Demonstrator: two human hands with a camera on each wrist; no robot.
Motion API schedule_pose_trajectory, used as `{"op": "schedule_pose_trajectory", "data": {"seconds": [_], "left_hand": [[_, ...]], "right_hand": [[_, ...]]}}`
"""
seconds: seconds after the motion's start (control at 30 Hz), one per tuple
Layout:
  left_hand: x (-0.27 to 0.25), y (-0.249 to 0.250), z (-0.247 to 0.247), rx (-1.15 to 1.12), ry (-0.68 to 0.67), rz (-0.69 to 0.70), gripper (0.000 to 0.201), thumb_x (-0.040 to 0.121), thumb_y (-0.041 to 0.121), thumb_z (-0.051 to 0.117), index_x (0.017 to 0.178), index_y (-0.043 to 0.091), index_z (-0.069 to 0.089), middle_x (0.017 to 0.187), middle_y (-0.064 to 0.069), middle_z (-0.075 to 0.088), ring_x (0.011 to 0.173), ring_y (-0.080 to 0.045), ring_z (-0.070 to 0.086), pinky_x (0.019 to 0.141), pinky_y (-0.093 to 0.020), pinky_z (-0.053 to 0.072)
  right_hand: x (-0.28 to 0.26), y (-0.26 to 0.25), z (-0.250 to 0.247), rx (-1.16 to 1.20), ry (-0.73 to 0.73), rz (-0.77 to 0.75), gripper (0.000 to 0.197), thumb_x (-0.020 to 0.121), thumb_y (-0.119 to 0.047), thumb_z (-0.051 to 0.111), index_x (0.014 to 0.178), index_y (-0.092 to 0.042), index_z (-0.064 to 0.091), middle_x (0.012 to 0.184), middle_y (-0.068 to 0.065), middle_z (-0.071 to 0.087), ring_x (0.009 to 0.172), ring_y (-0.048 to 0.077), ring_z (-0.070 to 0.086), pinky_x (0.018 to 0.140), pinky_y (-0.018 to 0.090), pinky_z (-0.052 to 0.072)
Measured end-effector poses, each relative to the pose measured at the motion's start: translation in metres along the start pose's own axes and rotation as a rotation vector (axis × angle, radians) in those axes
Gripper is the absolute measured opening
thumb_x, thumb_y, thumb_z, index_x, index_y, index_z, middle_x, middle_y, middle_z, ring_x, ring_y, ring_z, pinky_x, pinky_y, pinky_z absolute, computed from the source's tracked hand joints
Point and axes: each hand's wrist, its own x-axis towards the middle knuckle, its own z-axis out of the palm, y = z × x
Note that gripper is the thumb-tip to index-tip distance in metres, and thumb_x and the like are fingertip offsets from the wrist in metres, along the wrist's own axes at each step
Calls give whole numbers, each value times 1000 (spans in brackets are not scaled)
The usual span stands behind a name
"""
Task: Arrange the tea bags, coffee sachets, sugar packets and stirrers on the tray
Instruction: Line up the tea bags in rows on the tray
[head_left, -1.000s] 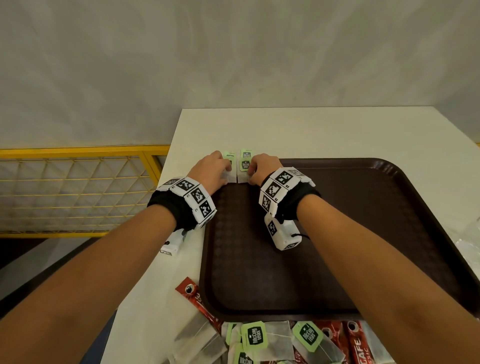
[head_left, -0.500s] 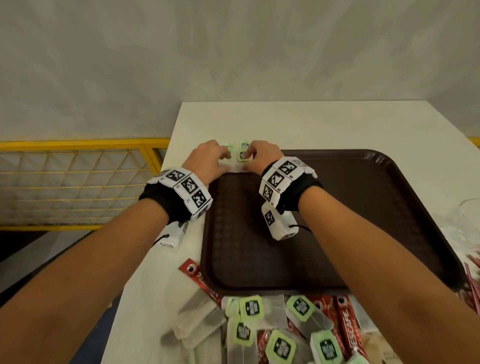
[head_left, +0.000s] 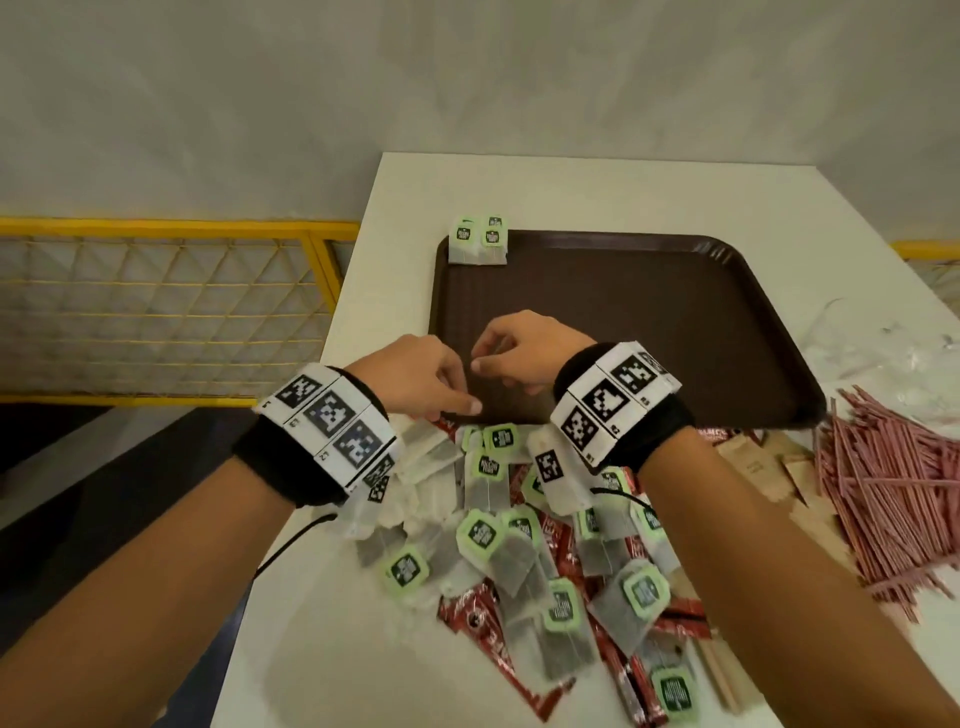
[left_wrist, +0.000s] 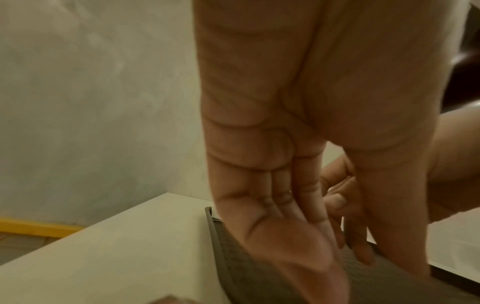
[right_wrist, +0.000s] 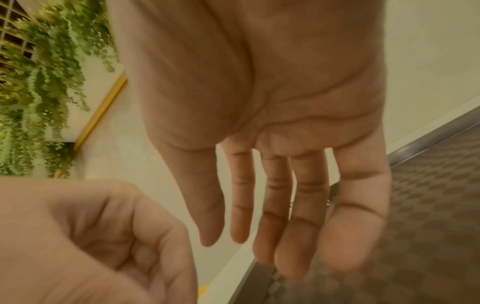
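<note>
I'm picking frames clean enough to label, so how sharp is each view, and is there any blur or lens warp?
Head view: mostly sharp, tea bags on the tray readable, table edges bowed by the wide lens. Left wrist view: dim, left hand soft, fingers smeared. Right wrist view: right hand fairly clear, background foliage streaked.

light: dim, warm | blur: wrist views soft | edges: wide-angle warped

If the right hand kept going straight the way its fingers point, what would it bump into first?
Probably nothing soon: the right hand points across the bare brown tray toward its far-left corner, where a few tea bags lie. Those would likely come first, though depth is unclear.
</note>
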Motion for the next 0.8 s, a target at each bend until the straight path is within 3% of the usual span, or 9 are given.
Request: {"op": "schedule_pose_trajectory", "data": {"seconds": [0.07, 0.17, 0.23, 0.3, 0.43, 0.6, 0.7, 0.8], "left_hand": [[-13, 0, 14, 31, -40, -14, 30, 80, 42, 68, 86, 14, 65, 78, -3, 68, 64, -13, 62, 61, -23, 50], [-26, 3, 35, 119, -55, -37, 38, 78, 51, 66, 83, 13, 65, 74, -1, 64, 70, -13, 59, 68, -28, 48], [-30, 6, 46, 180, -35, -39, 45, 79, 53, 65, 90, 10, 65, 81, -2, 64, 87, -18, 58, 77, -31, 47], [-32, 8, 53, 211, -12, -46, 50, 79, 52, 65, 99, 6, 63, 96, -8, 66, 95, -21, 58, 77, -31, 45], [-32, 11, 60, 197, -9, -63, 54, 77, 51, 68, 106, 6, 59, 106, -12, 64, 95, -23, 59, 75, -30, 43], [-30, 11, 59, 118, -2, -67, 46, 74, 42, 74, 103, 12, 54, 92, 0, 55, 89, -16, 52, 74, -27, 41], [-28, 8, 58, 29, 17, -51, 37, 72, 31, 79, 93, 14, 54, 78, 6, 53, 81, -14, 53, 68, -24, 41], [-28, 5, 57, -80, -9, -28, 29, 72, 22, 79, 85, 18, 54, 74, 6, 57, 71, -11, 53, 61, -22, 40]], "right_hand": [[-18, 2, 7, -60, 0, 7, 17, 89, -28, 62, 102, -18, 63, 73, -9, 53, 69, 9, 56, 53, 16, 42], [-42, 7, 12, -173, -5, 53, 19, 86, -29, 65, 101, -17, 66, 94, -3, 57, 90, 13, 55, 72, 23, 44], [-54, 10, 15, -230, -1, 95, 16, 83, -29, 68, 95, -17, 66, 101, 0, 61, 97, 17, 58, 82, 29, 48], [-64, 14, 21, -287, -1, 144, 19, 79, -29, 72, 92, -17, 64, 102, 2, 63, 96, 21, 61, 86, 36, 52], [-75, 18, 35, -417, -19, 211, 40, 73, -27, 75, 107, -14, 59, 106, 5, 61, 94, 25, 62, 83, 37, 54], [-76, 16, 37, -442, -69, 220, 44, 78, -20, 73, 116, -9, 54, 115, 9, 59, 102, 28, 61, 83, 36, 51], [-76, 18, 36, -415, -61, 224, 43, 77, -20, 74, 113, -8, 55, 114, 11, 59, 101, 29, 61, 82, 35, 51], [-75, 22, 34, -387, -27, 233, 35, 79, -15, 72, 109, -5, 58, 110, 12, 62, 100, 29, 62, 81, 34, 51]]}}
